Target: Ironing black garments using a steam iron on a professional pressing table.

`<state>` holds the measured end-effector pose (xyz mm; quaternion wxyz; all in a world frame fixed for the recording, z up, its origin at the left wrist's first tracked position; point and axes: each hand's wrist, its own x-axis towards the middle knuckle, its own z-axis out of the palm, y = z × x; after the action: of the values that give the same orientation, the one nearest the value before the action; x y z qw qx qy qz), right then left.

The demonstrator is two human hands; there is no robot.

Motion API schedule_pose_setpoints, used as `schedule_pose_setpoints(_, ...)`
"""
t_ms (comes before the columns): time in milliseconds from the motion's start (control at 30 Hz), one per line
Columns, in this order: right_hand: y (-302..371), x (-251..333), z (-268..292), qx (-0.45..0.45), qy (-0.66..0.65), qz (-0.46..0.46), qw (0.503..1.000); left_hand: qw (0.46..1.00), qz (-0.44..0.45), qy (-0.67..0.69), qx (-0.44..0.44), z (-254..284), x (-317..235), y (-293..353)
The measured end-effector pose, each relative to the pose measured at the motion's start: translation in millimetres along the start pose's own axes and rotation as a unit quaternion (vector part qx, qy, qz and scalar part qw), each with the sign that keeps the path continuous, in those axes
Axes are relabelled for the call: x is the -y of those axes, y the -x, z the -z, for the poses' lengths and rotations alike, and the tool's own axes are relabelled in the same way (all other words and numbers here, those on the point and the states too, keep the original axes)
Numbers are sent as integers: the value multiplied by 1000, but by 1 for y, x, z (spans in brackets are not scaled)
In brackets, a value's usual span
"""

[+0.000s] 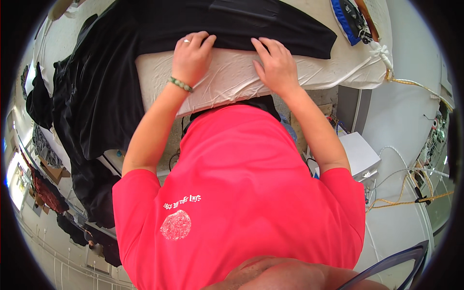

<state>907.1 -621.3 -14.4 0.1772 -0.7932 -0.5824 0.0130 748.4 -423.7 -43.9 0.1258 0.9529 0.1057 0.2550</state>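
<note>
left fingers: curled at black cloth edge, pinch unclear | right fingers: spread, same edge

White-covered desk extending beneath left hand and right hand, black cloth lying against both hands and beyond, blue-and-black iron resting farther right of right hand

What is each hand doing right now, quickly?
Left hand: curled at the black cloth's near edge; whether it grips cannot be told.
Right hand: open, resting at the same edge.
</note>
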Motion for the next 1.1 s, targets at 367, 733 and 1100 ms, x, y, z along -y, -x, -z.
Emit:
schedule_pose_setpoints(367, -1, 6, -9, -12, -10, 70, 997, 995, -40, 62, 70, 22, 13, 21)
schedule_pose_setpoints(733, -18, 34, -16, 12, 9, 71, 997, 998, 12, -52, 45, 65, 100, 50)
schedule_pose_setpoints(1100, -64, 52, -20, -21, 19, 73, 997, 998, 27, 51, 6, 18, 67, -25)
